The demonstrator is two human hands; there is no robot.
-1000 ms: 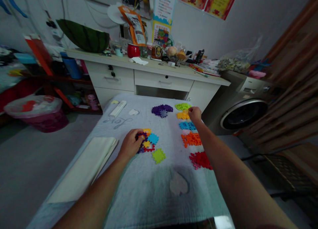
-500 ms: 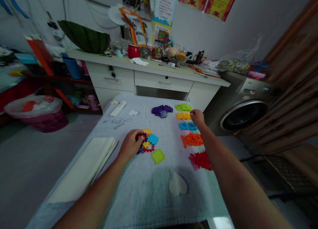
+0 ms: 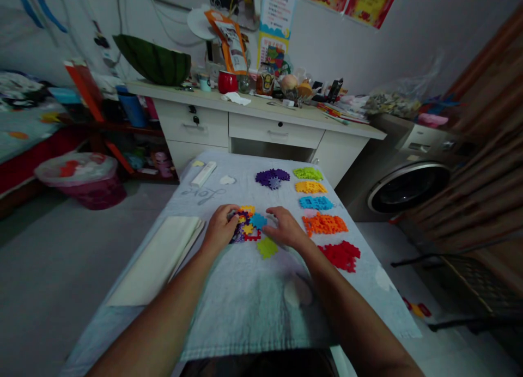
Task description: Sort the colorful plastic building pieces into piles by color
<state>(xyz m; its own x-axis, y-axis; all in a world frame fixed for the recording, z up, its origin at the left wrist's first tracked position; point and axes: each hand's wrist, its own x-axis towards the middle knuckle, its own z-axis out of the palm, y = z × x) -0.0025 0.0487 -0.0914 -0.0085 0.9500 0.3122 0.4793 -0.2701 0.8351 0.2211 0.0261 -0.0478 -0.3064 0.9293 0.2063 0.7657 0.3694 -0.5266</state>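
My left hand (image 3: 219,227) curls its thumb and fingers at the left edge of a small mixed pile of toothed plastic building pieces, purple ones among them (image 3: 237,235). My right hand (image 3: 286,227) is just right of this pile, thumb and fingers apart, with nothing seen between them. Near its fingertips lies a blue gear-shaped piece (image 3: 258,221). A yellow piece (image 3: 248,229) and a red frame piece (image 3: 254,236) sit in the pile. A lime-green square piece (image 3: 267,248) lies at its front. The left fingertips are partly hidden.
Sorted groups run down the table's right side: lime (image 3: 308,173), yellow (image 3: 310,187), blue (image 3: 316,202), orange (image 3: 324,223) and red (image 3: 340,255). A purple group (image 3: 272,177) lies farther back. Folded white cloth (image 3: 157,260) and a white box (image 3: 204,174) are on the left.
My right hand has moved left from the yellow group to beside the mixed pile, its fingers now apart. My left hand stays at the pile. The view has shifted slightly.
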